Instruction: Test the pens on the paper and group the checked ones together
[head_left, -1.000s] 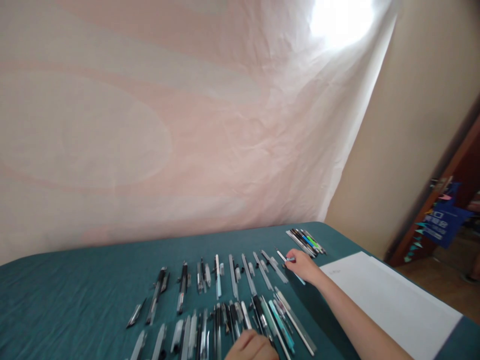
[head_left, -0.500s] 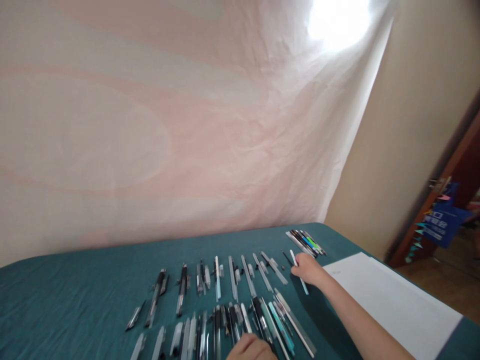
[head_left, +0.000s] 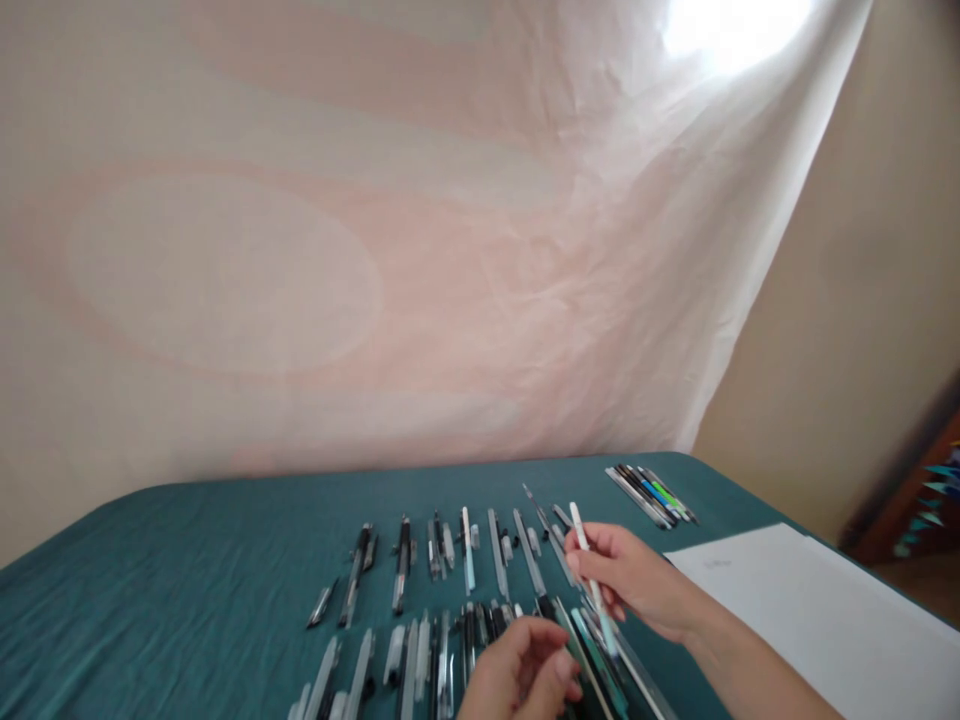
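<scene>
My right hand [head_left: 611, 570] is closed around a slim white and light-blue pen [head_left: 606, 628], its white end pointing up and away. A thin refill-like stick [head_left: 535, 503] shows just left of that hand; whether the fingers touch it I cannot tell. Low in the middle, my left hand [head_left: 521, 668] is half curled, with thumb and forefinger apart and nothing visible between them. It hovers over the near row of pens, hiding some of them. Close to it lie a teal pen [head_left: 600, 665] and clear pen barrels [head_left: 409, 665].
A far row of taken-apart pens, such as a black-ended one [head_left: 403, 565], crosses the green cloth [head_left: 225, 560]. Pens with blue and green parts [head_left: 654, 492] are grouped at the back right. White paper [head_left: 810, 600] lies at right; a draped sheet [head_left: 337, 250] hangs behind.
My right hand has brought the white and light-blue pen nearer, toward my left hand. My left hand has lifted and turned, showing its thumb and fingers. The view has swung slightly left.
</scene>
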